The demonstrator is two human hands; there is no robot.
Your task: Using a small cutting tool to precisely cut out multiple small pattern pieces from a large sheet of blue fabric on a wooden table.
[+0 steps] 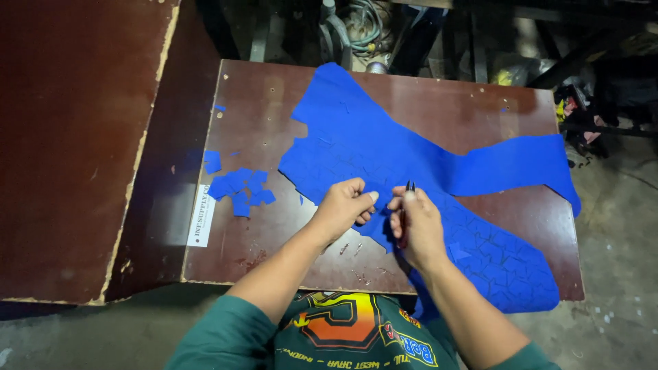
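Since it lies limp and thin across the brown table (473,109), the blue sheet (384,157) looks light and floppy, best pinched near its edge. Faint marked shapes cover it. My left hand (343,205) pinches that edge; my right hand (418,223) is closed around small snips (406,212). Cut blue pieces (240,188) lie nearby.

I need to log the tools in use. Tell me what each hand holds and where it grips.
The right hand holds small snips by the handle, tips pointing up. The left hand pinches the edge of the blue sheet.
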